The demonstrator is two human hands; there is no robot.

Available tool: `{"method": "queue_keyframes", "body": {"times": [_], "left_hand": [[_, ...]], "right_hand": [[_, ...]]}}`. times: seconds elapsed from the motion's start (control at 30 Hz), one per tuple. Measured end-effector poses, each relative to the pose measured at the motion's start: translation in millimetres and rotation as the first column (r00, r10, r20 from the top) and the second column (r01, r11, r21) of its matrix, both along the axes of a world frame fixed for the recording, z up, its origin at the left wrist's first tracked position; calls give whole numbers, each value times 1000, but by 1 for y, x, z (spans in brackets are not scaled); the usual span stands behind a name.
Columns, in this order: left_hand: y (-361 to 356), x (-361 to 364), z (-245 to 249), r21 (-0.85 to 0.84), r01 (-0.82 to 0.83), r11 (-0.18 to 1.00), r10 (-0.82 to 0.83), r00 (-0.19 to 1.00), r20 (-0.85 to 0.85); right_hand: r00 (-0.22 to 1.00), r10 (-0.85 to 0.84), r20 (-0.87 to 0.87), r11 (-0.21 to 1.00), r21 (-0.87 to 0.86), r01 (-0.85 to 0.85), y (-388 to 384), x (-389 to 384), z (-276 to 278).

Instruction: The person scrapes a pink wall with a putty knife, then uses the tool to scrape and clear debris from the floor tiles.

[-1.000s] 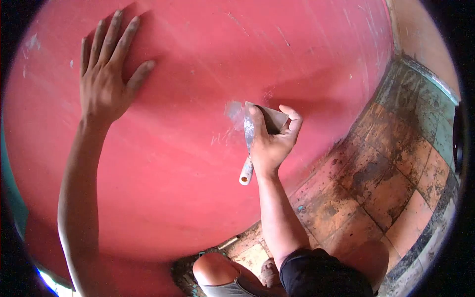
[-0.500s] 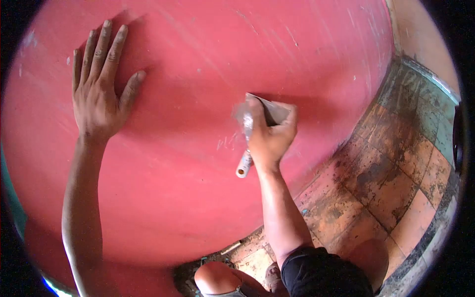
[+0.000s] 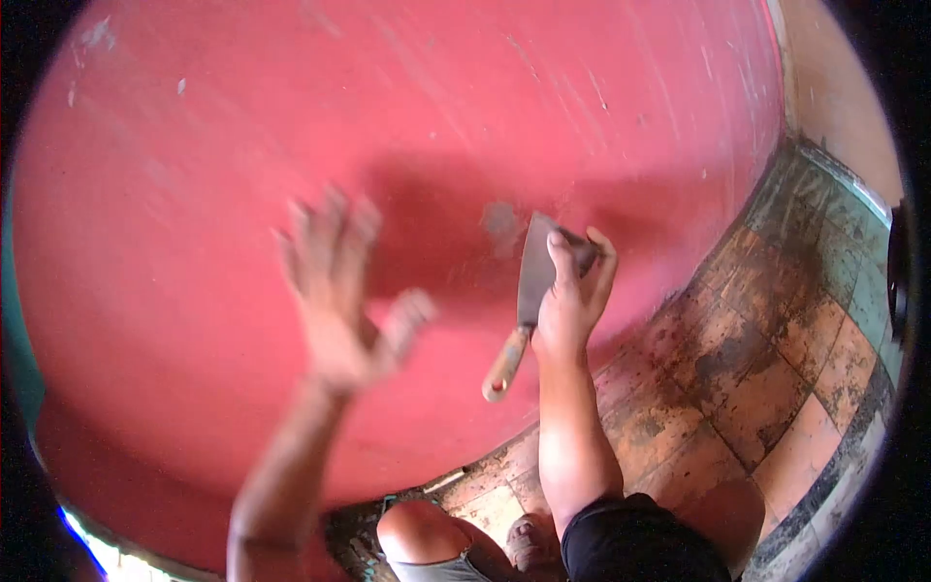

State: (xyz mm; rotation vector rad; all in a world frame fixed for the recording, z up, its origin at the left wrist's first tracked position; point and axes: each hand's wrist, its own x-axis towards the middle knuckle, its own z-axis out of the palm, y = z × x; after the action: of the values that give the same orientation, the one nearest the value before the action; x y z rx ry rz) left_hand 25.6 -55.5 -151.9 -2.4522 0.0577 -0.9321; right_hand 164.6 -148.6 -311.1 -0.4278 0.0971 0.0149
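Observation:
A putty knife with a broad metal blade and a worn, light handle is in my right hand. My thumb lies on the blade, and the handle hangs free at lower left. Just left of the blade, a rough grey patch marks the red painted wall. My left hand, smeared by motion, has its fingers spread and holds nothing. It is in front of the wall, left of the putty knife, and its shadow falls on the paint.
Stained orange floor tiles run along the wall's lower right edge. My bent knee and a foot show at the bottom. Pale scratches streak the upper wall, and dark debris lies at its foot.
My left hand has come off the wall and moved right and down. My right hand has shifted right and slightly down with the putty knife, uncovering the grey patch.

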Motion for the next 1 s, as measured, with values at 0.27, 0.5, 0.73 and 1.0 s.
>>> {"method": "queue_keyframes", "body": {"times": [0.27,0.5,0.73,1.0], "left_hand": [[-72,-49,-142,-945,-298,-132,-353,905,-236],[-23,-77,-163,-883,-320,344,-339,835,-434],[16,-111,-117,-962,-6,273,-161,986,-52],[28,-111,-130,-855,513,79,133,844,519]], "right_hand": [[957,183,225,932,-349,-96,-9,-26,-8],[784,524,334,824,-431,-367,-24,-92,-19],[662,262,702,493,-687,534,5,-111,-107],[610,211,764,387,-638,666,35,-109,-149]]}}
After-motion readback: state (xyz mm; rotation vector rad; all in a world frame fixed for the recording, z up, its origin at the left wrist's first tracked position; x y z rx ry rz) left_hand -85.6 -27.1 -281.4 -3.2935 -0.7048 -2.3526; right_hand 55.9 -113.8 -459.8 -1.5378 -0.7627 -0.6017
